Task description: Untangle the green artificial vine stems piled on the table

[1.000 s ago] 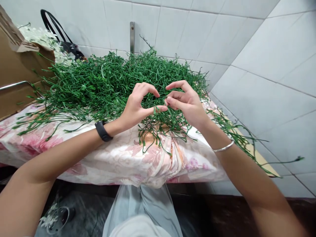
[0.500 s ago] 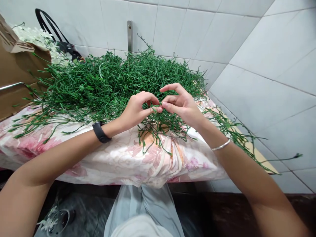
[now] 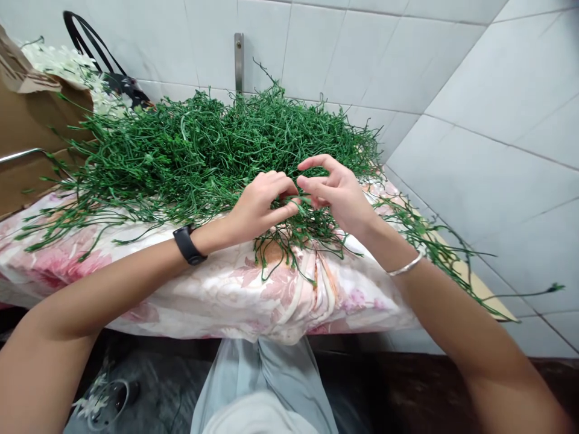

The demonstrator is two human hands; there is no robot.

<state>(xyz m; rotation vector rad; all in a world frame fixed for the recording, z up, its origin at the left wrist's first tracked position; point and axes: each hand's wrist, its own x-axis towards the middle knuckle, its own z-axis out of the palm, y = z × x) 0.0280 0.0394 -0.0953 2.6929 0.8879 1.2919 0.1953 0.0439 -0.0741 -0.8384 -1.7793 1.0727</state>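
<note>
A short green stem point(image 3: 304, 202) sits between the two hands, just above the front fringe of a large pile of green stems point(image 3: 203, 144). The left hand point(image 3: 260, 202) pinches it between thumb and forefinger, the other fingers curled behind. The right hand point(image 3: 341, 190) is right beside it, thumb and fingers bent, the forefinger arched away above; whether it grips the stem too cannot be told.

The pile spreads across a floral tablecloth point(image 3: 181, 301), thin ends trailing over the cloth toward the front. More loose stems point(image 3: 418, 229) lie beyond the right wrist, some reaching over a pale yellow board point(image 3: 502, 308) at the table's right end. A black wristband point(image 3: 189, 244) circles the left wrist, and a silver bangle point(image 3: 407, 265) the right forearm.

At the far left stands a cardboard box point(image 3: 36, 120) with white flowers point(image 3: 58, 63) by its edge and a black bag point(image 3: 129, 87) just behind them. A metal bracket point(image 3: 239, 63) is fixed to the white tiled wall point(image 3: 362, 48) behind the pile. Below the table's edge are pale trousers point(image 3: 226, 386) and, lower left, a container point(image 3: 129, 395) with a white bloom point(image 3: 91, 402) beside its rim.
</note>
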